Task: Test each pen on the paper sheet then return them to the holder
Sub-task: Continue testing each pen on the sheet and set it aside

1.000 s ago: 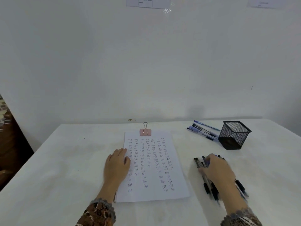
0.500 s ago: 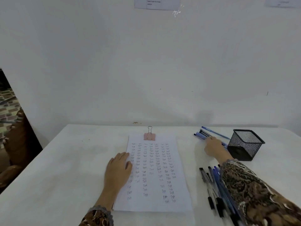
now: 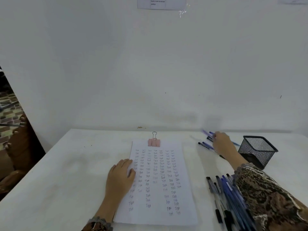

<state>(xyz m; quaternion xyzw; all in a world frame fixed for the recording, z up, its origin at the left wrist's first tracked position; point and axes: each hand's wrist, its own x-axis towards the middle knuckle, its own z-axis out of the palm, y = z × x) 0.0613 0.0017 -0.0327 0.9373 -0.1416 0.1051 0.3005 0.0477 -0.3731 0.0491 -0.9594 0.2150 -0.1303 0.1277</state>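
Position of hands. The left hand (image 3: 121, 175) lies flat on the left edge of the paper sheet (image 3: 156, 215), fingers straight and together, pressing it to the tabletop (image 3: 66, 180). The right hand (image 3: 223, 143) is stretched out to the far right part of the tabletop, over a loose group of far pens (image 3: 205, 145).

Condition of the right fingers. They are blurred and seen from behind. Whether they are pinching a pen or only touching the group cannot be told; a blue streak just beyond the knuckles may be a pen coming up.

Location of task items. The sheet lies at the centre, clipped at its far edge by a pink binder clip (image 3: 154, 142) and covered in columns of test marks. The mesh holder (image 3: 255, 155) stands upright just right of the reaching hand. A second bundle, the near pens (image 3: 229, 195), lies towards the near right corner, partly under the patterned sleeve (image 3: 266, 200).

Governing relation. The far pens lie under and just left of the right fingertips, long axes running from far left to near right, towards the holder. The right hand is plainly the nearer; the left is well apart.
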